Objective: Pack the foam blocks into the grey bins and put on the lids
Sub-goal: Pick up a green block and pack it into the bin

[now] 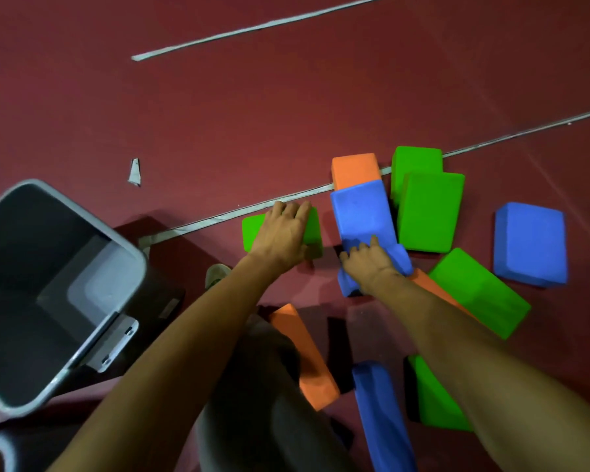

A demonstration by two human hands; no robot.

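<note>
Foam blocks in green, blue and orange lie scattered on the dark red floor at the right. My left hand [283, 233] lies flat over a small green block [312, 231], fingers wrapped on its far edge. My right hand [372, 264] grips the near end of a long blue block [361, 216] that leans on an orange block [355, 170]. An open grey bin [130, 253] stands at the left; its inside looks empty. No lid is in view.
More blocks surround my hands: two green ones [430, 212] behind, a blue one [530, 243] at far right, a green one [481, 292], and orange [304, 352], blue [378, 413] and green [436, 400] ones near my legs. Grey tape lines [218, 218] cross the floor. My shoe [216, 274] shows by the bin.
</note>
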